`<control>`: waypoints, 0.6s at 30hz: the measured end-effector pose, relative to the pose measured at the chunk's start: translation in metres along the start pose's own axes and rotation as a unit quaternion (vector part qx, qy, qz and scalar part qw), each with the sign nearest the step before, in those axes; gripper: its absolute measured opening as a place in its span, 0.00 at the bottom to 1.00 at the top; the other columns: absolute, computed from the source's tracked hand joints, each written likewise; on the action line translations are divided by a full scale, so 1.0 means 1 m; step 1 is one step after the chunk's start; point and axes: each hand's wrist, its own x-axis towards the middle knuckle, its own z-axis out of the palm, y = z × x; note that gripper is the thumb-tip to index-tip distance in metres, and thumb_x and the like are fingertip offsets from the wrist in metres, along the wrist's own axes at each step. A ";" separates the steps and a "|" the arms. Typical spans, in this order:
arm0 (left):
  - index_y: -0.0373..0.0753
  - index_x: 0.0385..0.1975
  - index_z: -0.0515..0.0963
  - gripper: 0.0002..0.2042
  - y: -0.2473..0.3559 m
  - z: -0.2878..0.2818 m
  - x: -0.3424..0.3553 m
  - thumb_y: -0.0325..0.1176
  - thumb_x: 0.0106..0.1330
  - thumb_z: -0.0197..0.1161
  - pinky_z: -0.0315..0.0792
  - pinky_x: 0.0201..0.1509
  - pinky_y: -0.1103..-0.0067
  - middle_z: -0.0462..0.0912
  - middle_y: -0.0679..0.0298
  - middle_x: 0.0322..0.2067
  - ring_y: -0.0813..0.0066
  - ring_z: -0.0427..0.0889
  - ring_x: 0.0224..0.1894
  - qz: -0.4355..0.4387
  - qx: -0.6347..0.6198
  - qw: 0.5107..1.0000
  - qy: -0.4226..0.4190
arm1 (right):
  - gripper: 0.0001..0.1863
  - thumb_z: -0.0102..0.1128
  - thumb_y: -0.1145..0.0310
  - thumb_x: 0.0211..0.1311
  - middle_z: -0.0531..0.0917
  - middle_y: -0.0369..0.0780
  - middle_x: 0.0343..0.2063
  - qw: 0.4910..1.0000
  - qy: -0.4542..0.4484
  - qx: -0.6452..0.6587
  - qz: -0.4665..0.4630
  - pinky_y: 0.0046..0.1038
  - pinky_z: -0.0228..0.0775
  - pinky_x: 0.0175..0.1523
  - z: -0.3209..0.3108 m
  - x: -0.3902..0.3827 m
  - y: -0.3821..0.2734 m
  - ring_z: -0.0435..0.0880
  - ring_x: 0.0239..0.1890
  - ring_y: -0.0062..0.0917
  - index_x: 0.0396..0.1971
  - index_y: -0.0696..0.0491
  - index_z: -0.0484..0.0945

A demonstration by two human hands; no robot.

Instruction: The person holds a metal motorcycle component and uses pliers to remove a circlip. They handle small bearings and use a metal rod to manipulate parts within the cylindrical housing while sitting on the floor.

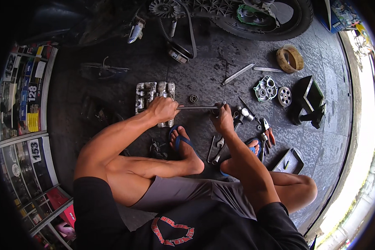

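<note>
A long, thin metal rod (199, 108) lies level between my two hands. My left hand (162, 109) is closed round its left end, above a silver metal block with several hollows (146, 92) on the floor. My right hand (223, 119) grips the other end, fingers wrapped; that end is partly hidden, so the rod's exact kind cannot be told. Just beyond the rod rests a small ring-shaped metal part (193, 98). Close to my right hand are a hammer (246, 114) and a wrench (219, 146), with red-handled pliers (270, 133) farther right.
A motorcycle tyre (275, 36) and a drive belt (192, 33) are at the far side. To the right sit a tan ring-shaped drum (297, 66), a metal engine cover (265, 88), a black box-like part (307, 99) and a shallow tray (298, 160). Stocked shelves (23, 139) line the left.
</note>
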 end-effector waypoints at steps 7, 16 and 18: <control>0.35 0.27 0.82 0.16 0.002 -0.010 -0.002 0.43 0.64 0.60 0.78 0.36 0.59 0.83 0.48 0.24 0.48 0.85 0.30 -0.002 0.001 1.000 -0.013 | 0.19 0.64 0.71 0.51 0.75 0.51 0.42 0.999 0.020 -0.010 0.024 0.44 0.71 0.52 -0.006 -0.003 -0.009 0.75 0.48 0.50 0.45 0.58 0.76; 0.35 0.27 0.82 0.15 0.004 -0.011 -0.003 0.43 0.64 0.60 0.79 0.37 0.59 0.83 0.48 0.25 0.48 0.85 0.31 -0.015 0.002 0.999 -0.032 | 0.20 0.66 0.71 0.50 0.74 0.51 0.43 0.998 0.001 -0.028 0.051 0.44 0.71 0.52 -0.003 -0.008 -0.007 0.75 0.49 0.51 0.44 0.58 0.74; 0.35 0.28 0.82 0.15 0.003 -0.010 -0.003 0.43 0.64 0.60 0.79 0.37 0.59 0.83 0.48 0.25 0.48 0.85 0.31 -0.008 0.003 0.999 -0.033 | 0.21 0.67 0.71 0.49 0.74 0.52 0.43 0.999 0.009 -0.028 0.030 0.44 0.71 0.52 -0.004 -0.007 -0.007 0.75 0.49 0.51 0.44 0.59 0.74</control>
